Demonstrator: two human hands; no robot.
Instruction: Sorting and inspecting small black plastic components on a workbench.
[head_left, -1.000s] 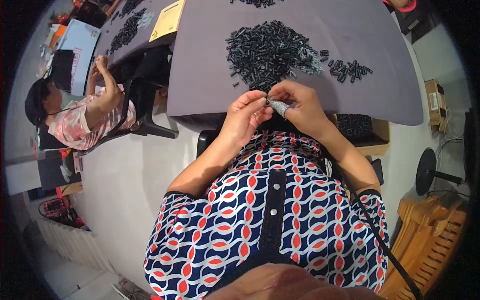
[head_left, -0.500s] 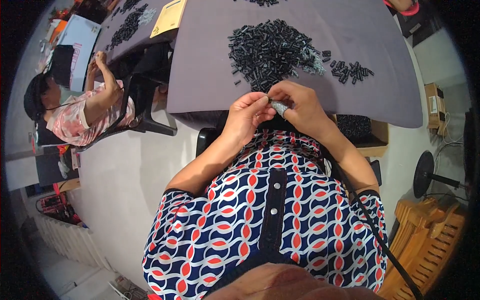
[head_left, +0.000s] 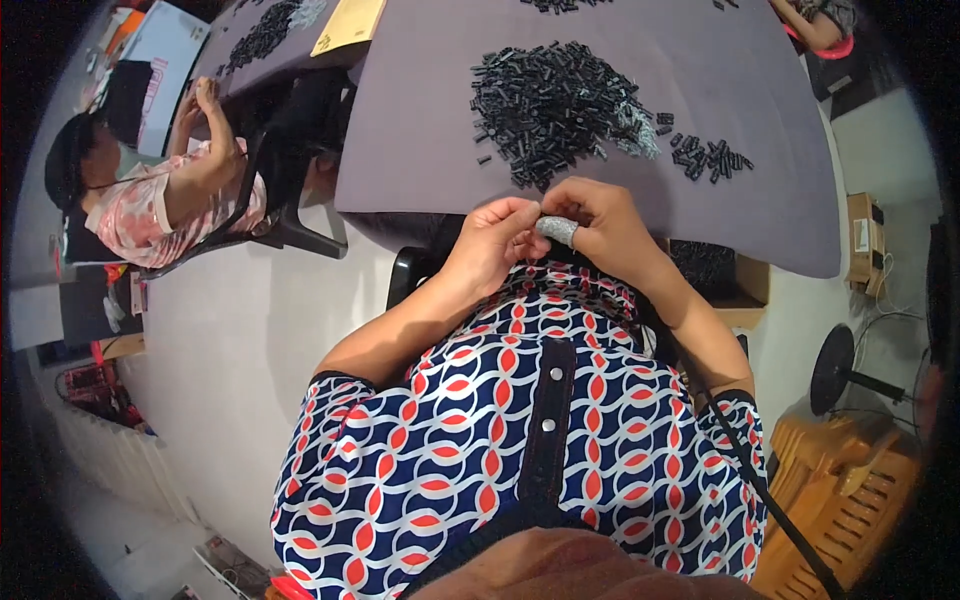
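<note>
My left hand [head_left: 496, 242] and my right hand [head_left: 606, 222] meet at the table's near edge, fingertips pinched together. Whatever small thing sits between them is hidden by the fingers. A silver-grey wrap [head_left: 556, 231] covers my right thumb. Just beyond my hands, a big heap of short black cylindrical pieces [head_left: 545, 110] lies on the grey tablecloth [head_left: 410, 130]. Small pale translucent pieces [head_left: 636, 130] are gathered at the heap's right side. Further right is a loose group of black pieces [head_left: 712, 158].
Below the table's right edge stands a cardboard box [head_left: 755, 290] holding dark pieces. At left, another person [head_left: 170, 205] sits on a black chair [head_left: 300, 225] by a second heap [head_left: 262, 38]. A yellow envelope [head_left: 350, 25] lies nearby. A wooden chair [head_left: 840, 500] is at lower right.
My hands remain pinched together, with the right fingers and wrapped thumb slightly turned. A dark bit seen earlier between the fingertips is now hidden. The view has shifted a little.
</note>
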